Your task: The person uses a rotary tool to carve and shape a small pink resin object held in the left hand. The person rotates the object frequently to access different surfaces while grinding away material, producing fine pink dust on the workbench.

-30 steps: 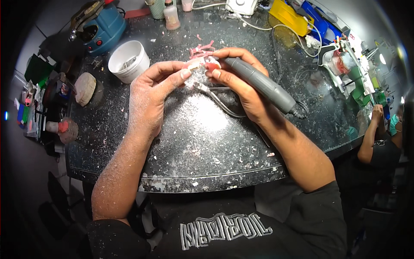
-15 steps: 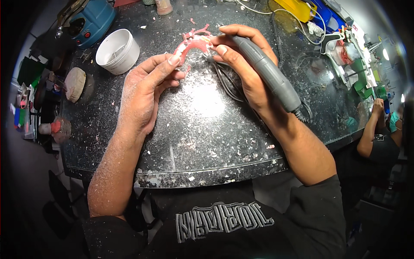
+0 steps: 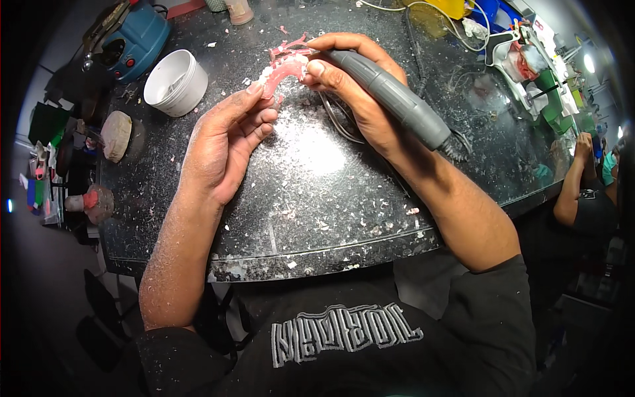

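My left hand (image 3: 225, 142) holds a pink denture (image 3: 283, 69) with white teeth by its fingertips, raised a little above the dark speckled worktop (image 3: 311, 198). My right hand (image 3: 360, 86) grips a grey rotary handpiece (image 3: 397, 99) like a pen, and its tip end meets the denture's right side. The working tip itself is hidden behind my fingers. White dust and chips lie on the worktop below both hands and on my left forearm.
A white round cup (image 3: 175, 83) and a blue machine (image 3: 135, 36) stand at the back left. A stone-like lump (image 3: 117, 135) lies at the left edge. Cables, yellow and blue items and a dental model stand (image 3: 522, 56) crowd the back right. Another person's arm (image 3: 575, 178) is far right.
My view has shifted, so the worktop and both hands sit higher and farther from me. The denture has turned in my left fingers. My right hand keeps the handpiece against it.
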The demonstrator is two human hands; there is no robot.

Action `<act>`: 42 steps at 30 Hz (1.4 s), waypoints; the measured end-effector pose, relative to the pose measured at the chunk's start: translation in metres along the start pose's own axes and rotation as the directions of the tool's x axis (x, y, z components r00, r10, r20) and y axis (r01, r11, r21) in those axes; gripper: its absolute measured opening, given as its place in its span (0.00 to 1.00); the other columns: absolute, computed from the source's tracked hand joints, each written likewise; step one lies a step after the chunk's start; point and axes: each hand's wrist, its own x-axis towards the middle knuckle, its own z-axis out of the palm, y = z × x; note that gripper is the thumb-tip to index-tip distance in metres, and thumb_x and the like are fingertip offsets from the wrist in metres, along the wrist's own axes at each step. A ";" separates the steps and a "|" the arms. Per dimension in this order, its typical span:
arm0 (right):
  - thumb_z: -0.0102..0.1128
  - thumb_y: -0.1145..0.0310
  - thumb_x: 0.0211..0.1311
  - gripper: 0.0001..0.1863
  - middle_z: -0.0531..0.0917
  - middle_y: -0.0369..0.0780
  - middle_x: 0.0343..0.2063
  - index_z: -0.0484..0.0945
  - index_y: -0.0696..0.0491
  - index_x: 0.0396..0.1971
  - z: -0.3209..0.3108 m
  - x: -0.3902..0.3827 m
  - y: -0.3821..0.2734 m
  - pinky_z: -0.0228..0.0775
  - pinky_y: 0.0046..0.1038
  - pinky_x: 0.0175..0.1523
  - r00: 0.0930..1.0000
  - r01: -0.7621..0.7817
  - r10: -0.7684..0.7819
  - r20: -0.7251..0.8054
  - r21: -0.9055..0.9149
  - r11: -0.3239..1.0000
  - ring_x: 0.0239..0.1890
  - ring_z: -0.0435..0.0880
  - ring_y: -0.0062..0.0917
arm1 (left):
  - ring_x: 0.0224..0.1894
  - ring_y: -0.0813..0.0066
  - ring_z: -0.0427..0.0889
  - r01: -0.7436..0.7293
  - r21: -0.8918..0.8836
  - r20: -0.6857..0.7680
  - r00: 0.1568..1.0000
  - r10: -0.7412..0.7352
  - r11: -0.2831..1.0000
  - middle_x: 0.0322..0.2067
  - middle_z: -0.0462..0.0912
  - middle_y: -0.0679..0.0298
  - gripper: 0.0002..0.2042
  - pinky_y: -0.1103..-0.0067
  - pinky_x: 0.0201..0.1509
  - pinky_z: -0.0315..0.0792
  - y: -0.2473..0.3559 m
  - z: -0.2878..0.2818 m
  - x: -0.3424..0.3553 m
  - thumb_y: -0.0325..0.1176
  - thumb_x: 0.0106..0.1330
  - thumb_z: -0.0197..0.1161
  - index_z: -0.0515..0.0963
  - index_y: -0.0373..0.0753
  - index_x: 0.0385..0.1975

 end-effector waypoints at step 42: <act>0.69 0.76 0.59 0.21 0.86 0.43 0.45 0.83 0.58 0.54 0.005 -0.007 -0.023 0.75 0.33 0.62 0.864 0.491 -0.479 0.158 -0.481 0.727 0.52 0.85 0.29 | 0.58 0.53 0.85 -0.241 -0.171 0.112 0.959 0.262 0.955 0.51 0.85 0.48 0.12 0.62 0.66 0.80 0.008 0.016 -0.009 0.31 0.77 0.62 0.74 0.33 0.53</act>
